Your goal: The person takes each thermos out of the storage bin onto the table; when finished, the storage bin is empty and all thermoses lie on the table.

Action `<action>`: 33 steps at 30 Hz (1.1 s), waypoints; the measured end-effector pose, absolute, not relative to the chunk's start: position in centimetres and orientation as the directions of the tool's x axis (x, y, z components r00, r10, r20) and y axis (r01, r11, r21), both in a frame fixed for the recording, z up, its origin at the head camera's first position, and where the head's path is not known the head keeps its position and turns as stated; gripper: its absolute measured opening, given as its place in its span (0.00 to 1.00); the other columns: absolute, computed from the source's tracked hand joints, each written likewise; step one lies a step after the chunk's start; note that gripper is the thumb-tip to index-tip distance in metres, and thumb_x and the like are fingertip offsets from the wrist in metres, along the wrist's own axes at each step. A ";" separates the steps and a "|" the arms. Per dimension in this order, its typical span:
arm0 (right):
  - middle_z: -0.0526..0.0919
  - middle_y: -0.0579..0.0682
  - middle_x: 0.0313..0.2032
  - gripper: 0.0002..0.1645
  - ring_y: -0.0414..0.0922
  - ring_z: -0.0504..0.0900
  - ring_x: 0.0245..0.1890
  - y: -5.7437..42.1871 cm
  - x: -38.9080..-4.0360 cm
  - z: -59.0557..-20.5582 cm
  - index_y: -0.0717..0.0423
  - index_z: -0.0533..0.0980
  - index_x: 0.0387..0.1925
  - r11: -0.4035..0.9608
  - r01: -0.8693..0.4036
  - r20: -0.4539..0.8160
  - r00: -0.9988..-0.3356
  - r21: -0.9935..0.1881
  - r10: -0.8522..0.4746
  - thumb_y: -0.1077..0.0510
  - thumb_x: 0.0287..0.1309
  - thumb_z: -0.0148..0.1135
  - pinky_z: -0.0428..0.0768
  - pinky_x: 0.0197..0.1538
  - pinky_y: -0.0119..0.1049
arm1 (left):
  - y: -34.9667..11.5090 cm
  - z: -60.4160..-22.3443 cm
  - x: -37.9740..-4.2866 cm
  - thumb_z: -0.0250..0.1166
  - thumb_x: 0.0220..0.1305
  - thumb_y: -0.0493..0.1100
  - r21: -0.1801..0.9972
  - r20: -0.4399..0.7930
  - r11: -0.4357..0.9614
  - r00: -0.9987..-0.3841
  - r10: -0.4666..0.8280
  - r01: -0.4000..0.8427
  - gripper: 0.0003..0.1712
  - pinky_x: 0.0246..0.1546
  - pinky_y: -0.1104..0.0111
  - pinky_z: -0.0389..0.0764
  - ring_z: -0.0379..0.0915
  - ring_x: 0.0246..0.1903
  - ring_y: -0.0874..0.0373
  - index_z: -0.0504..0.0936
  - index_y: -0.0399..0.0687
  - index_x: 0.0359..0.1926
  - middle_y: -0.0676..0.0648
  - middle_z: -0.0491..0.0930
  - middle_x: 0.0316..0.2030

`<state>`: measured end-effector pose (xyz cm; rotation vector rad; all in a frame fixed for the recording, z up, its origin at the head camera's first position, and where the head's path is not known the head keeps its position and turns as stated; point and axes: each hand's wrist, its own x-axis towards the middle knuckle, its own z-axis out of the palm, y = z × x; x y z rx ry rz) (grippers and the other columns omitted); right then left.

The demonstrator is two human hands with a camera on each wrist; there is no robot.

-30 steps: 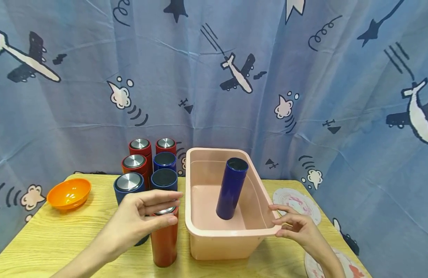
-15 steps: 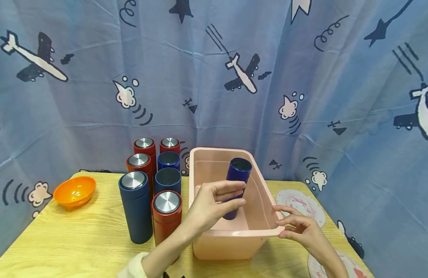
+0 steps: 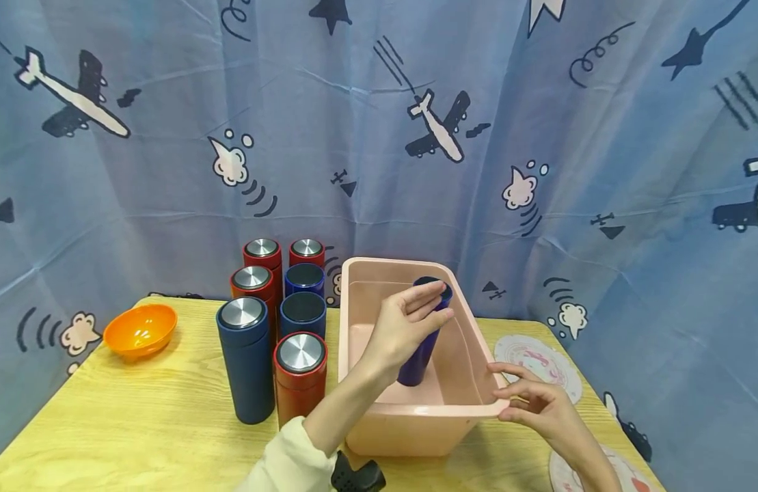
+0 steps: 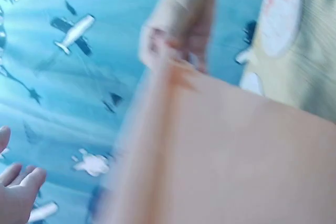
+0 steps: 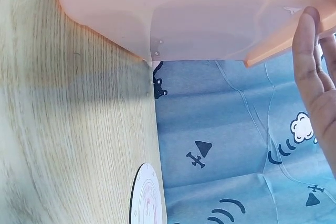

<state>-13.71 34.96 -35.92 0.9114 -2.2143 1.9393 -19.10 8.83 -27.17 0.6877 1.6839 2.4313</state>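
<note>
A pink plastic tub (image 3: 428, 411) stands on the wooden table in the head view. Inside it a dark blue thermos bottle (image 3: 415, 365) leans slightly. My left hand (image 3: 403, 328) is over the tub and overlaps the bottle's upper part in this view, its fingers straight and the thumb apart. In the left wrist view the left hand's fingers (image 4: 32, 179) show curtain between them and no bottle. My right hand (image 3: 532, 403) pinches the tub's near right rim between thumb and fingers. In the right wrist view its fingertips (image 5: 308, 17) lie against the rim.
Left of the tub, several thermos bottles stand upright in two rows, with a navy bottle (image 3: 249, 372) and a red bottle (image 3: 301, 383) nearest. An orange bowl (image 3: 141, 331) sits at far left. Round patterned mats (image 3: 541, 359) lie at right. A blue curtain (image 3: 329, 184) hangs behind.
My left hand has moved right and up, from beside the near red bottle to over the tub at the blue bottle. The right hand keeps its hold on the rim.
</note>
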 end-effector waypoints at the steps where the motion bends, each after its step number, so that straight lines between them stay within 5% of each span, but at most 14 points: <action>1: 0.74 0.44 0.60 0.17 0.37 0.73 0.59 35.0 -13.7 -35.9 0.68 0.81 0.44 0.036 -0.456 0.408 -0.827 -0.889 -0.386 0.79 0.52 0.60 0.82 0.46 0.35 | 9.2 -26.5 -18.9 0.63 0.62 0.30 0.905 0.311 -0.391 -0.886 0.343 0.166 0.26 0.58 0.67 0.73 0.66 0.62 0.47 0.72 0.31 0.61 0.37 0.72 0.61; 9: 0.74 0.45 0.60 0.18 0.38 0.73 0.59 35.6 -13.4 -35.5 0.68 0.81 0.45 0.047 -0.463 0.413 -0.828 -0.885 -0.379 0.79 0.53 0.59 0.82 0.47 0.34 | 13.0 -22.0 -20.2 0.68 0.60 0.37 0.896 0.440 -0.259 -0.809 0.390 0.362 0.25 0.52 0.76 0.75 0.73 0.56 0.64 0.78 0.41 0.59 0.48 0.78 0.56; 16: 0.74 0.45 0.59 0.16 0.38 0.73 0.59 35.0 -13.4 -35.6 0.68 0.81 0.44 0.058 -0.450 0.398 -0.838 -0.891 -0.373 0.78 0.53 0.60 0.82 0.47 0.35 | 13.4 -21.8 -25.6 0.68 0.59 0.36 0.890 0.447 -0.153 -0.753 0.483 0.430 0.25 0.52 0.75 0.75 0.73 0.57 0.62 0.77 0.41 0.59 0.46 0.77 0.57; 22: 0.74 0.47 0.60 0.16 0.40 0.74 0.58 34.5 -13.7 -35.9 0.65 0.81 0.44 0.021 -0.450 0.407 -0.826 -0.893 -0.389 0.77 0.53 0.61 0.83 0.46 0.36 | 11.6 -22.7 -28.3 0.70 0.59 0.42 0.927 0.263 0.095 -0.808 0.527 0.364 0.28 0.59 0.64 0.73 0.68 0.62 0.53 0.77 0.46 0.61 0.47 0.76 0.59; 33: 0.74 0.47 0.60 0.15 0.40 0.74 0.58 34.9 -13.4 -36.0 0.67 0.81 0.44 0.043 -0.461 0.413 -0.830 -0.886 -0.375 0.76 0.53 0.62 0.83 0.45 0.35 | 11.5 -26.0 -30.7 0.71 0.58 0.47 0.960 0.127 0.174 -0.897 0.423 0.218 0.30 0.60 0.61 0.71 0.67 0.62 0.50 0.77 0.45 0.61 0.45 0.76 0.59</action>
